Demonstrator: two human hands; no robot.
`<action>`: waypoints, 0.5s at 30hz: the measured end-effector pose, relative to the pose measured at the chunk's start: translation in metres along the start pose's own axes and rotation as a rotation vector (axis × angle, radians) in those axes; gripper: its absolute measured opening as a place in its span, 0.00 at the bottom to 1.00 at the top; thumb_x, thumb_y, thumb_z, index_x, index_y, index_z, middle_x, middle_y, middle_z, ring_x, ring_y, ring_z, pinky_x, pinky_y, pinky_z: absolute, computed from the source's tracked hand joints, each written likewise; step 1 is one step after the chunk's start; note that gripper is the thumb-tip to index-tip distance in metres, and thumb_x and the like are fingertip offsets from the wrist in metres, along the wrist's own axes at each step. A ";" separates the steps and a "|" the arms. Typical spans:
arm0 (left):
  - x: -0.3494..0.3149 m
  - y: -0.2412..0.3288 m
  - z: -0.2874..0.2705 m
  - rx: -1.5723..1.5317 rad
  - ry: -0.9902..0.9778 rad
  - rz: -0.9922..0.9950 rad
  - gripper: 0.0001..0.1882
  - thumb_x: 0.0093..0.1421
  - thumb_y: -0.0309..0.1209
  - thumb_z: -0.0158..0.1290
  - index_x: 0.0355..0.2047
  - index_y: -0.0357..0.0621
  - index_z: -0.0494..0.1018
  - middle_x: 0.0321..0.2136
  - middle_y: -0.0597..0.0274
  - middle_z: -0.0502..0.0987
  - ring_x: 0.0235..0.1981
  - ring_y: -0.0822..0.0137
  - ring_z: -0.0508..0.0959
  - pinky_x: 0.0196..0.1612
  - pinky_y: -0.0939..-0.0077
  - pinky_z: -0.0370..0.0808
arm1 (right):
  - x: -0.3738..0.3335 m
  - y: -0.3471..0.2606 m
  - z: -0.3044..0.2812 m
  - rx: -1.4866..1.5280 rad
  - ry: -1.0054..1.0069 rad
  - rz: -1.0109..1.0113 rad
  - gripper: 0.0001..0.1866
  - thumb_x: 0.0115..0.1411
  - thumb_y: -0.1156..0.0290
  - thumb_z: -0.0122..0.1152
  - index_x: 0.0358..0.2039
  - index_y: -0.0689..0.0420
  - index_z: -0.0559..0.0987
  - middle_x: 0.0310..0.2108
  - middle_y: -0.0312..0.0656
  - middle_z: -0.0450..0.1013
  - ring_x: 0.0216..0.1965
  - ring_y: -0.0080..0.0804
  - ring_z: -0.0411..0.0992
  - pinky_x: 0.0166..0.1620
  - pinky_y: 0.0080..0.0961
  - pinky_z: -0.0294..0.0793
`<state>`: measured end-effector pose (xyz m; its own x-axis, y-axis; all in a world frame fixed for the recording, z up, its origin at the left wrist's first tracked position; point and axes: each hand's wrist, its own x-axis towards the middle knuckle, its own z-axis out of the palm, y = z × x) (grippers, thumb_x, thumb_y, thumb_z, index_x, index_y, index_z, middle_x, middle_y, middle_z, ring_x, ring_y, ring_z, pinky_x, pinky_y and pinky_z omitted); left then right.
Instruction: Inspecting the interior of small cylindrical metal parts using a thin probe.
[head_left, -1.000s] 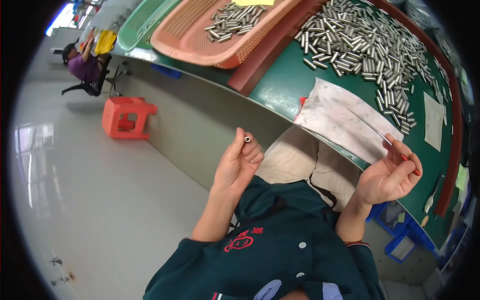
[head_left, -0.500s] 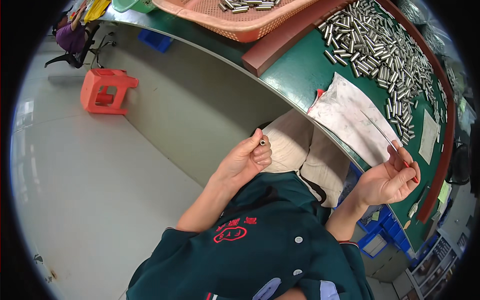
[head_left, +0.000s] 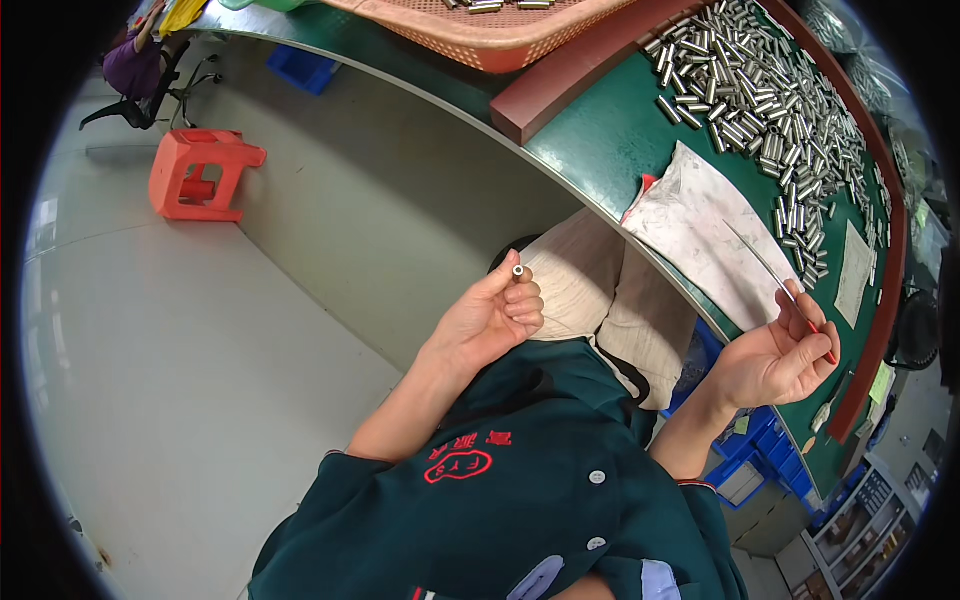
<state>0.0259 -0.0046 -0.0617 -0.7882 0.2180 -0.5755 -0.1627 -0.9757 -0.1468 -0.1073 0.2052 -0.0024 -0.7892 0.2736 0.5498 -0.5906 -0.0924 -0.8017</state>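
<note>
Your left hand pinched a tube, your right hand clamped a pick; a slack pinch risked a drop.

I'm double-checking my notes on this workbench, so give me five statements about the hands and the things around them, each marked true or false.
1. The left hand holds a small metal tube. True.
2. Metal pieces are heaped on the floor. False: the heap of metal pieces lies on the green tabletop.
3. The right hand holds a thin red-handled tool. True.
4. The stool is blue. False: it is red.
5. A stained whitish sheet lies between the heap and the table's near edge. True.
</note>
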 end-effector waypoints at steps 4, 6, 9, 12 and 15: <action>0.000 -0.001 -0.001 -0.074 0.072 0.027 0.13 0.59 0.38 0.45 0.21 0.45 0.64 0.14 0.74 0.54 0.17 0.80 0.55 0.23 0.87 0.56 | 0.000 0.000 0.000 0.005 0.004 0.001 0.11 0.63 0.67 0.36 0.37 0.61 0.66 0.27 0.51 0.71 0.28 0.42 0.74 0.30 0.26 0.75; -0.001 -0.003 0.000 -0.097 0.109 0.037 0.13 0.59 0.38 0.46 0.22 0.44 0.65 0.14 0.74 0.54 0.17 0.80 0.55 0.22 0.87 0.56 | 0.000 0.000 0.000 0.001 0.003 0.001 0.11 0.63 0.67 0.36 0.37 0.61 0.66 0.27 0.50 0.71 0.28 0.42 0.74 0.30 0.26 0.75; -0.001 -0.001 -0.007 -0.118 0.108 0.052 0.13 0.59 0.38 0.45 0.23 0.44 0.65 0.15 0.73 0.57 0.17 0.79 0.58 0.22 0.86 0.59 | 0.000 -0.001 0.001 0.002 0.006 0.004 0.11 0.63 0.67 0.36 0.37 0.61 0.65 0.27 0.50 0.71 0.28 0.42 0.74 0.30 0.26 0.74; -0.002 -0.004 0.003 0.063 0.152 0.153 0.12 0.59 0.38 0.45 0.24 0.42 0.66 0.18 0.68 0.66 0.20 0.78 0.66 0.25 0.85 0.65 | 0.000 0.000 0.001 -0.001 0.011 0.004 0.11 0.63 0.67 0.36 0.37 0.61 0.65 0.27 0.50 0.71 0.28 0.42 0.74 0.29 0.25 0.74; -0.002 -0.001 0.008 0.436 0.170 0.335 0.11 0.59 0.35 0.45 0.27 0.40 0.67 0.24 0.61 0.72 0.24 0.74 0.72 0.30 0.82 0.71 | 0.000 -0.001 0.001 0.002 0.017 0.006 0.11 0.63 0.67 0.36 0.36 0.61 0.65 0.27 0.50 0.71 0.28 0.41 0.73 0.29 0.25 0.74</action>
<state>0.0230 -0.0046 -0.0535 -0.7381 -0.1394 -0.6601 -0.1789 -0.9030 0.3907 -0.1069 0.2043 -0.0019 -0.7901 0.2889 0.5406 -0.5857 -0.0958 -0.8048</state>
